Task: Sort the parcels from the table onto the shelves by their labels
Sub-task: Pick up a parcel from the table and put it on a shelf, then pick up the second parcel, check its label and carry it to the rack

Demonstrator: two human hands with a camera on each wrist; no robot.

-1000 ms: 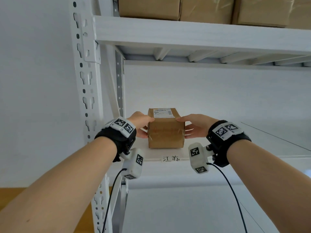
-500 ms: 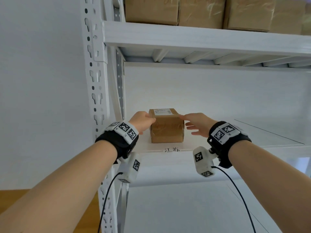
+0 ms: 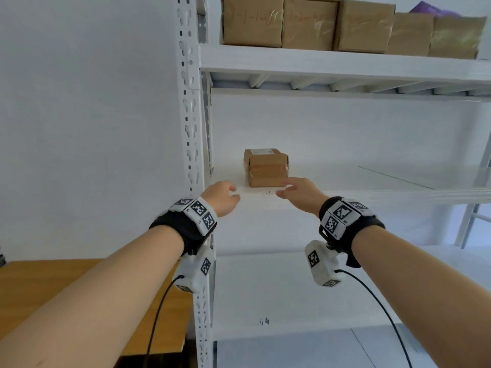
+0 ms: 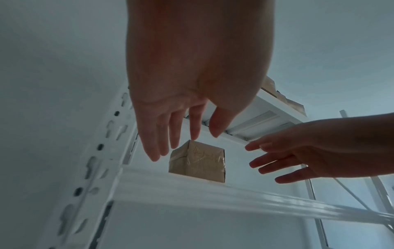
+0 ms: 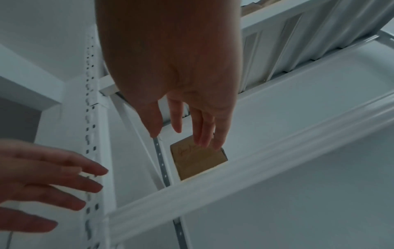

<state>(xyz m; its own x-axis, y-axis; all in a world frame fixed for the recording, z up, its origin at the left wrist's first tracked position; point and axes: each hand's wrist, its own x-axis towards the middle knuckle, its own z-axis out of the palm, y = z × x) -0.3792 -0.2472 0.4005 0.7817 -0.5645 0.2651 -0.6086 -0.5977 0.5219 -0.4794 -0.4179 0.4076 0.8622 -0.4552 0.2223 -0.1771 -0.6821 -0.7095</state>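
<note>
A small brown cardboard parcel (image 3: 267, 167) with a white label on top stands alone on the middle shelf (image 3: 345, 193) of a white metal rack, near its left end. Both wrist views show the same parcel (image 4: 197, 164) (image 5: 197, 159) from below the shelf edge. My left hand (image 3: 221, 196) hovers in front of the shelf edge, left of the parcel, fingers relaxed and empty. In front of the parcel's lower right corner, my right hand (image 3: 296, 191) is likewise empty with straight fingers. Neither hand touches the parcel.
Several brown parcels (image 3: 345, 25) line the top shelf. The rack's perforated upright (image 3: 190, 115) stands just left of my left hand. A wooden table (image 3: 39, 288) lies at the lower left. A lower shelf (image 3: 265, 301) carries a small written label on its front edge.
Both hands let go of the parcel and drew back toward me and downward. The parcel stays on the middle shelf. The camera view has shifted left and back.
</note>
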